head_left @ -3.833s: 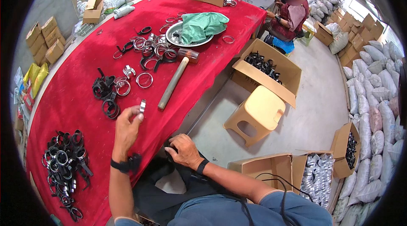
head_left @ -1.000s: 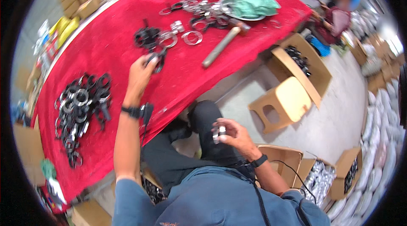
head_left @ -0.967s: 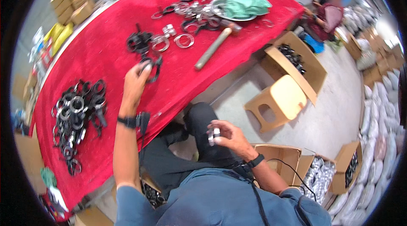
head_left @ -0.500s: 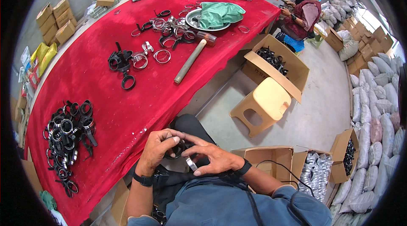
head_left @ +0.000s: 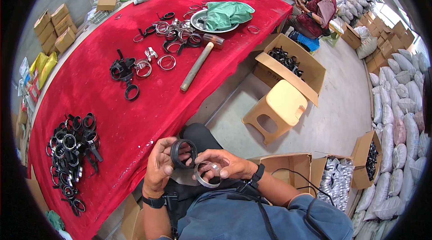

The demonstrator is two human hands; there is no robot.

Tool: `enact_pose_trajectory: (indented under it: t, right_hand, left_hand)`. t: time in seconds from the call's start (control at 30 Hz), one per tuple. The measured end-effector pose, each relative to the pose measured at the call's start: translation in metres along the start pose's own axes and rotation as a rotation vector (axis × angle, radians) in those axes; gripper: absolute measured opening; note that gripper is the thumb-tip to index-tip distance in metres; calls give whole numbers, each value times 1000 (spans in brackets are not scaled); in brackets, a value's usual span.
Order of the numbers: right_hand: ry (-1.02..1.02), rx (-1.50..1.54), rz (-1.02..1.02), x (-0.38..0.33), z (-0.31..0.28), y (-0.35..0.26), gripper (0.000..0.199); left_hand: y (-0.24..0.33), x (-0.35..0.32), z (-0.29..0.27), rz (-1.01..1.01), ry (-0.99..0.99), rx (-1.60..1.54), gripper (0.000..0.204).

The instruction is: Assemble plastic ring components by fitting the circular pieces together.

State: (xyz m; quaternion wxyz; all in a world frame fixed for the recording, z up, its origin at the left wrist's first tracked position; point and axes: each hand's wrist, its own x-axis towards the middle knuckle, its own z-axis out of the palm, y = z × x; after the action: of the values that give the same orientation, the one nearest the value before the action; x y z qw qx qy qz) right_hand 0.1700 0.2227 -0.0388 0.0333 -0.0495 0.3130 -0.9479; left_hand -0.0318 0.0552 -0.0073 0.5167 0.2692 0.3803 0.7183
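My left hand grips a black ring, held upright with its opening facing right. In my right hand is a thin silver metal band, bent into a ring and pinched between the fingers. The two rings are held close together above my lap; whether they touch, I cannot tell. To the left, on the red cloth of the table, lies a heap of black and silver ring clamps.
Farther along lie loose rings, a mallet and a metal tray with a green bag. A yellow stool and open cartons stand at right. A co-worker sits at the far end.
The black ring has turned and come up into plain sight in my left hand. My right hand has rotated the silver band so its round opening shows. The view has shifted slightly.
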Motion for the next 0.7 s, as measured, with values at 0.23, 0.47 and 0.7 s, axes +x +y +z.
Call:
enact_pose_trajectory:
  t: [0.23, 0.47, 0.7]
  right_hand:
    - [-3, 65, -46, -3, -1, 5, 82]
    - [53, 125, -118, -9, -7, -8, 85]
    - [-34, 89, -411, -7, -25, -53, 92]
  left_hand:
    - [-9, 0, 17, -16, 67, -26, 114]
    - [13, -9, 9, 239, 182, 59, 103]
    - [20, -20, 5, 227, 189, 97, 105]
